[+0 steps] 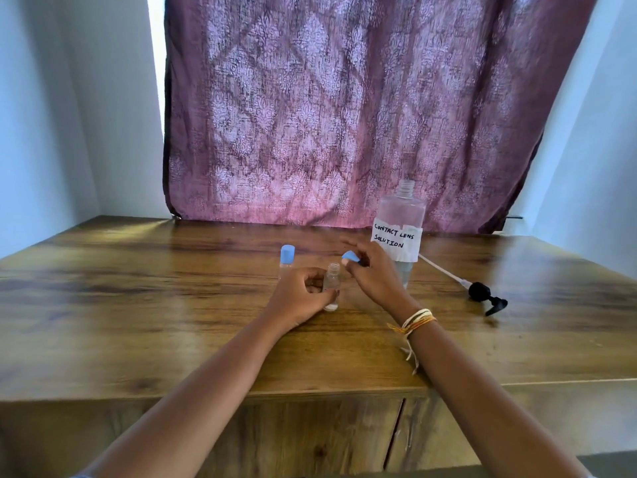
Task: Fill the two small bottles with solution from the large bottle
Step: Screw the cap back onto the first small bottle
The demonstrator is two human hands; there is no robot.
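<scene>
My left hand (303,294) grips a small clear bottle (332,281) that stands uncapped on the wooden table (138,305). Just right of its neck, my right hand (372,274) pinches a blue cap (351,257) in its fingertips. A second small bottle with its blue cap (287,254) on stands behind my left hand, partly hidden by it. The large clear bottle (400,229), labelled "contact lens solution", stands open behind my right hand with liquid low in it.
A black pump head with its long white tube (482,293) lies on the table to the right of the large bottle. A purple patterned curtain (344,115) hangs behind the table. The table's front edge runs below my forearms.
</scene>
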